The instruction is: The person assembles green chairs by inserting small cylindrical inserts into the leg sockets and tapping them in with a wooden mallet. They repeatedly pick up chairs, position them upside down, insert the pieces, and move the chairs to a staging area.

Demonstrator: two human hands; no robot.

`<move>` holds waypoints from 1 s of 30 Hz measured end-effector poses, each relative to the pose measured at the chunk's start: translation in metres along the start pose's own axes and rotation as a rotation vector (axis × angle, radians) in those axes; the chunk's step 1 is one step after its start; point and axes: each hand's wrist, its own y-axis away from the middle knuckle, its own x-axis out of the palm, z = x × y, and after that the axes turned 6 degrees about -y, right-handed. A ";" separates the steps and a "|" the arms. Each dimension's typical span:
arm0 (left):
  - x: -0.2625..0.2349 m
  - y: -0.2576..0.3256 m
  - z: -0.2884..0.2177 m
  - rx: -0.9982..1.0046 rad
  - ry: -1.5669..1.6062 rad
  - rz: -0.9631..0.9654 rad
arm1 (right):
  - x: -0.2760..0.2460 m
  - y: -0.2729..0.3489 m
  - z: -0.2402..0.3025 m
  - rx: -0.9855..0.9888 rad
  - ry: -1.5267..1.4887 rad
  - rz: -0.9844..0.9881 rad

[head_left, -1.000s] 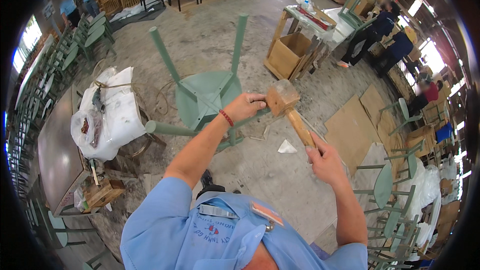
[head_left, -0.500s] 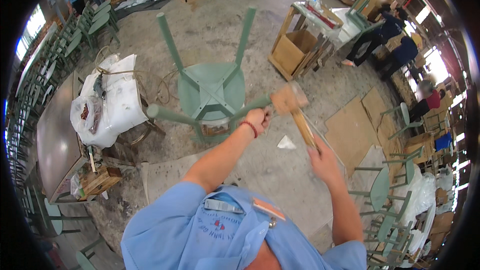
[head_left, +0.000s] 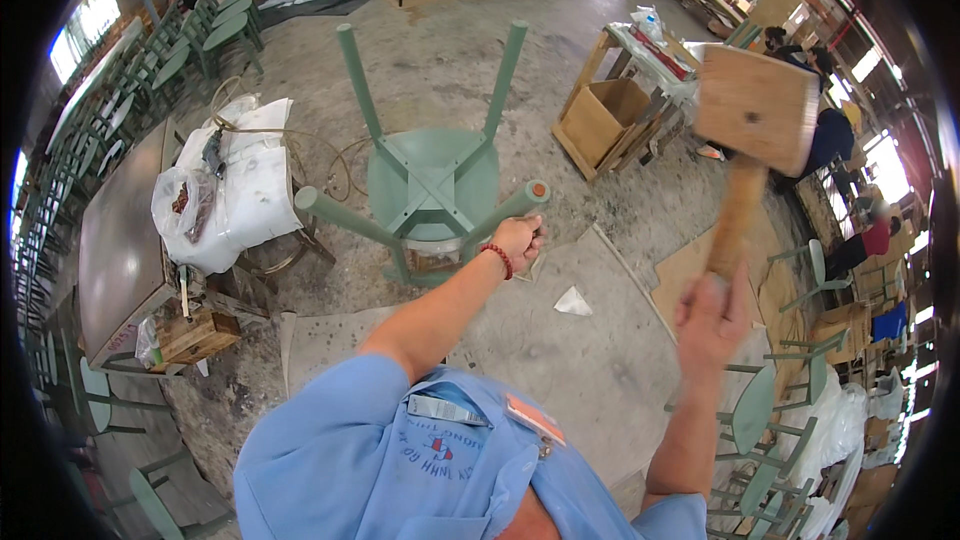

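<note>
A green wooden chair (head_left: 385, 180) rests upside down before me, legs up, with crossed bars under its seat. At the tip of its near right leg (head_left: 515, 208) sits a small round orange-brown cap (head_left: 539, 189). Beside that leg my left hand (head_left: 518, 243), a red bead bracelet at the wrist, is closed with curled fingers; what it holds, if anything, is hidden. To the right, my right hand (head_left: 712, 315) grips the handle of a wooden mallet (head_left: 757, 110). The mallet head is raised, apart from the chair.
A white-covered stand (head_left: 255, 180) at left carries a plastic bag and a power tool, beside a brown-topped table (head_left: 120, 250). A workbench with a cardboard box (head_left: 600, 120) stands far right. Green chairs line both sides. Co-workers are at the far left and right. Cardboard (head_left: 690, 270) covers floor at right.
The mallet has lifted up and right, away from the chair leg's end, uncovering the orange-brown cap. My left hand stays beside the leg. The whole view has shifted slightly.
</note>
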 end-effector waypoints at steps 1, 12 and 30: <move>0.004 -0.004 -0.001 0.003 -0.003 0.023 | 0.010 -0.002 -0.029 -0.192 0.224 0.083; 0.036 0.082 -0.046 0.057 -0.282 0.309 | 0.024 -0.036 -0.044 0.509 0.267 0.312; 0.038 -0.055 -0.222 -0.011 -0.100 0.670 | 0.161 -0.227 -0.097 -0.040 0.503 0.506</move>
